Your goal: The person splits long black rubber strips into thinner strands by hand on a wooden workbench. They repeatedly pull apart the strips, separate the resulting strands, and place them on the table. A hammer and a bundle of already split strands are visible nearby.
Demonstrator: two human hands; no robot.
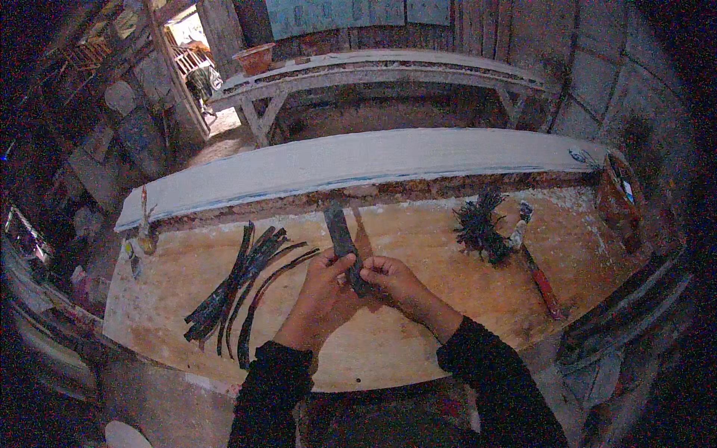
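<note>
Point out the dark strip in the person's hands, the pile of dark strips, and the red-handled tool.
Held dark strip (340, 233): head view, on its exposed upper part.
Pile of dark strips (237, 281): head view, near its middle.
Red-handled tool (541, 280): head view, on its red handle.

At 12 o'clock, a long whitish board (358, 158) ran along the far side of a wooden tabletop (381, 340). Beyond it stood a long bench (388, 75), with a reddish-brown bowl (255, 60) at 11 o'clock. A pale blue sheet (351, 15) hung behind the bench. Between 10 and 11, a doorway (190, 33) glowed brightly. A brown container (618, 213) stood at 3.
</note>
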